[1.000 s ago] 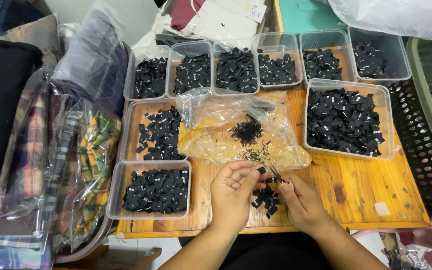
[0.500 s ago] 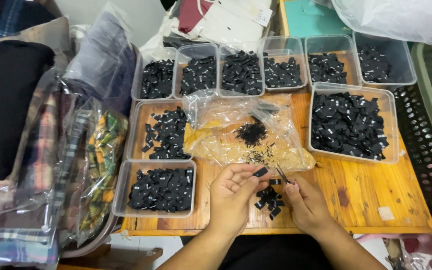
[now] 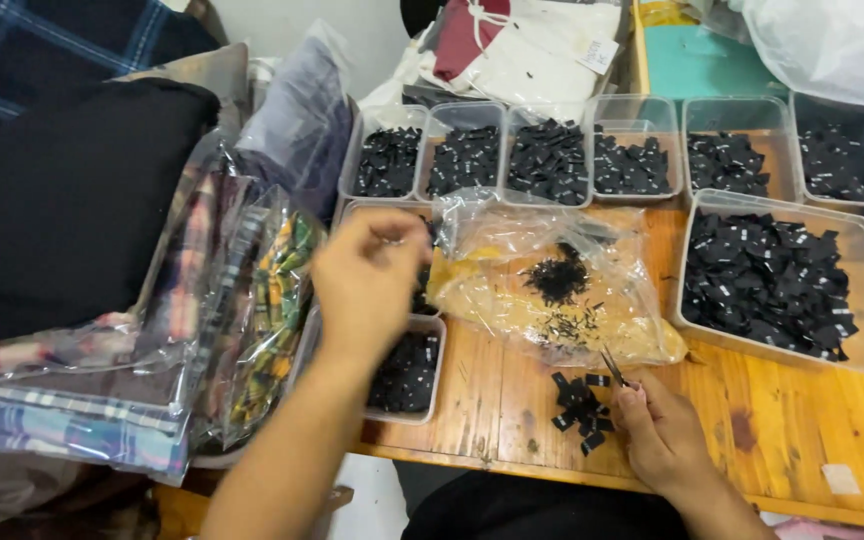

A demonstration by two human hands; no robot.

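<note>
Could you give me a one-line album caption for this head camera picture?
Left hand raised over trays of small black tags; right hand holds a thin tool beside a loose pile on the wooden table.

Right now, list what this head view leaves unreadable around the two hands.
- Left hand: blurred; whether its fingers hold anything is unclear.
- Tray under that hand: mostly hidden by hand and forearm.
- Tool at the right hand: too small to identify.
- Far-right tray: cut off by the edge.
</note>
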